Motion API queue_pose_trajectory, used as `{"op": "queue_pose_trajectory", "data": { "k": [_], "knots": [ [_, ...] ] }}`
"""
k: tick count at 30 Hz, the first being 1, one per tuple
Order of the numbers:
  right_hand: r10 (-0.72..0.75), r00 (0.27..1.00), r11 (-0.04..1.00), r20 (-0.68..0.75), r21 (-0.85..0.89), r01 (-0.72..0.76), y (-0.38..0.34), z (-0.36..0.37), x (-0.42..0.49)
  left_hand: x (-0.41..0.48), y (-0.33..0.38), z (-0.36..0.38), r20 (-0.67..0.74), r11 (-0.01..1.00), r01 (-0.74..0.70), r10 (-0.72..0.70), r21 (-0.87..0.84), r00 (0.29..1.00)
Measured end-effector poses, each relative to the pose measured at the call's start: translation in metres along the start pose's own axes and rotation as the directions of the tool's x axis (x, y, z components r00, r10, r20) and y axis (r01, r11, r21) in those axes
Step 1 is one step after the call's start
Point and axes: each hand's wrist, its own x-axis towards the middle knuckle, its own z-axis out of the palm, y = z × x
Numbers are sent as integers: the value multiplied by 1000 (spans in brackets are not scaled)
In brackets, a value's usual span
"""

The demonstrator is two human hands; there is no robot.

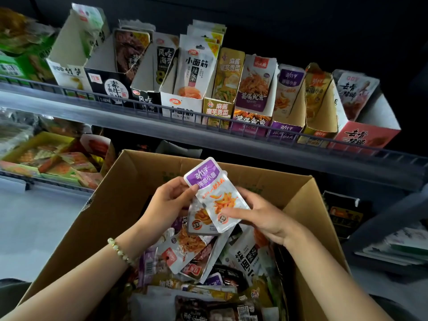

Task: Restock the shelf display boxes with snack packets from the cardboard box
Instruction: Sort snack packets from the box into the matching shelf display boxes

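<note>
Pinching one purple-topped fish snack packet [215,193] above the cardboard box [108,209], the left hand [171,200] grips its top corner and the right hand [259,216] its lower edge. A second packet [200,220], loosely tucked behind, may slip before reaching the purple display box [286,130] near the shelf's [139,122] right end.

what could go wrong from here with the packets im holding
1. The left hand and right hand hold what look like two purple-topped packets loosely fanned. The rear one might slip back into the cardboard box.
2. The purple display box stands right beside a similar yellow display box, so a packet could end up in the wrong one.
</note>
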Motion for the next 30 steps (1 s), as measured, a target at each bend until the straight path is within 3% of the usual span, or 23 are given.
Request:
{"op": "queue_pose_trajectory", "data": {
  "k": [3,6,8,11,15,19,23,30],
  "knots": [
    [-65,997,997,-51,32,66,-5,-7,-1,2,-1,-4,-2,990,-88,88,109,996],
    [-133,980,991,-145,-35,130,-3,-3,2,1,-6,-4,146,950,-171,137,259,980],
    [-147,979,984,-138,-123,130,2,3,4,-2,-7,0,198,949,-201,155,242,968],
    [-207,967,950,-146,-266,163,6,8,6,-4,-5,4,169,961,-200,169,190,971],
    [-257,923,963,-288,-158,219,9,12,7,-6,-2,4,229,973,-79,28,218,973],
    [-156,891,979,-427,49,196,14,15,9,-7,-1,5,328,904,-14,-141,428,934],
    [-60,926,983,-372,138,120,13,11,10,-5,1,-3,376,923,19,-175,383,910],
    [-72,984,996,-164,34,79,-5,-12,-2,-7,11,-6,550,953,54,-219,299,806]
  ]
}}
